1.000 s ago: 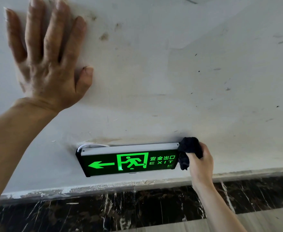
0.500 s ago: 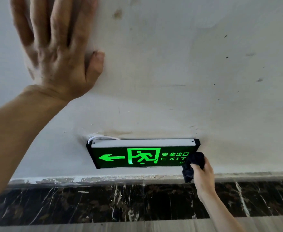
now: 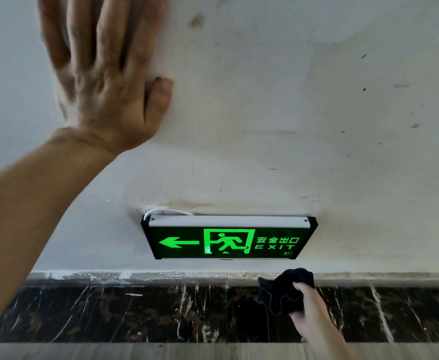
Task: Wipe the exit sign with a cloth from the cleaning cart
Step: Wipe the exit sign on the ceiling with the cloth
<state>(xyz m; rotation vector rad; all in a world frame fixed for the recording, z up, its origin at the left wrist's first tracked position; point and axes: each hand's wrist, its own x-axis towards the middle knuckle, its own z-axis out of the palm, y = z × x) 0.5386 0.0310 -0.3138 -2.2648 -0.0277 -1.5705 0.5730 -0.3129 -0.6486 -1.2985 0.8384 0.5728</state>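
Right hand [image 3: 314, 305] clenched on a bunched black cloth [image 3: 283, 289], just below the sign [image 3: 228, 239] and clear of it; left hand [image 3: 106, 74] spread flat on the wall [image 3: 291, 113], holding nothing; wiping looks underway or finishing, cleanliness not judgeable; dark marble skirting [image 3: 135, 313] beneath; nothing blocks the sign.

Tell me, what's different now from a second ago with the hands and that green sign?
The right hand carried the black cloth from the exit sign's right end down past its lower corner; now it is below the sign, clear of it, in front of the dark marble skirting. It never let go of the cloth. The left hand stays flat on the wall, and the sign stays lit.
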